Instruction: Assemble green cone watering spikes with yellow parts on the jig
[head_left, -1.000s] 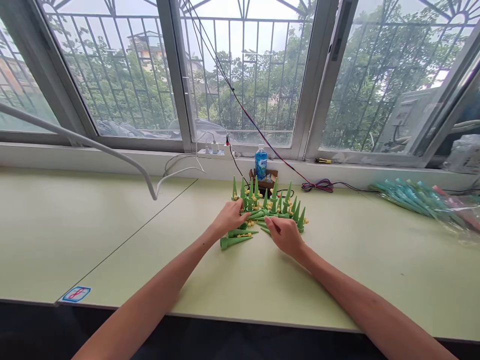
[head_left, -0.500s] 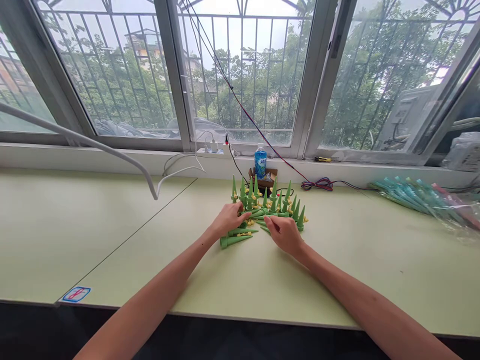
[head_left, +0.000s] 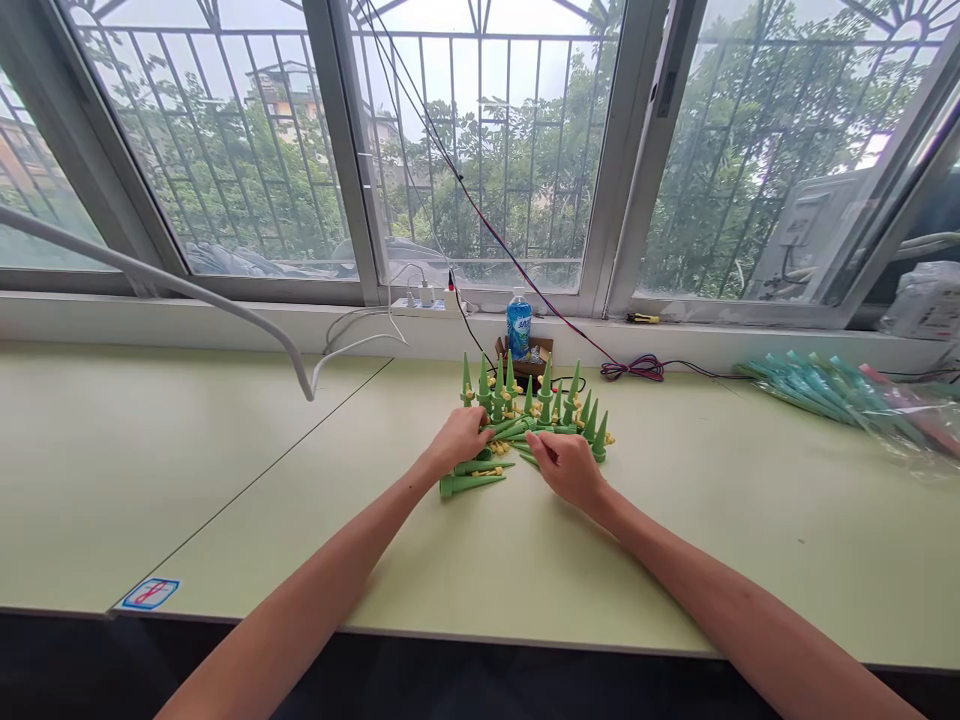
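My left hand [head_left: 459,438] reaches into the left side of a cluster of green plastic cone spikes, its fingers curled down among them. What it grips is hidden behind the fingers. My right hand [head_left: 566,465] is closed at the front right of the cluster, thumb against the curled fingers; anything inside is too small to make out. Several green spikes [head_left: 546,390] stand upright at the back with small yellow pieces attached. Other green spikes [head_left: 472,486] lie on their sides between and below my hands. Loose yellow valve-like pieces [head_left: 497,449] lie among them.
Behind the cluster, a blue-liquid bottle [head_left: 519,328] stands by a small brown box [head_left: 541,350]. Coiled cable [head_left: 637,369] and bagged bluish-green items [head_left: 817,390] lie right. A white bent tube [head_left: 247,318] hangs over the left table [head_left: 187,430]. A power strip [head_left: 427,302] sits on the sill.
The fingers and thumb of my left hand have drawn in slightly among the spikes. My right hand has stayed almost still, and the view has shifted a little.
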